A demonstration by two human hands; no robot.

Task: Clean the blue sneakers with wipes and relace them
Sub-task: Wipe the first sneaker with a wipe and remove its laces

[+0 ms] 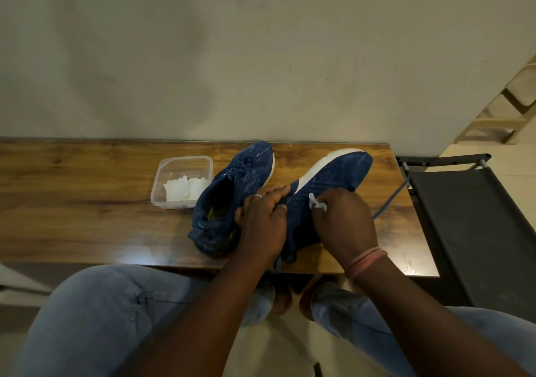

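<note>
Broadly, a wooden tabletop [87, 202] carries two blue sneakers; no writing on them can be read. Right sneaker [333, 179] lies tilted on its side, white sole up-left, toe pointing away and right. Left sneaker [232, 191] stands upright, toe away. Left hand [262, 220] holds the tilted sneaker's heel, fingers curled; right hand [343, 220] pinches a wipe [316, 202] against its upper. A clear container [182, 182] with wipes sits beside them.
</note>
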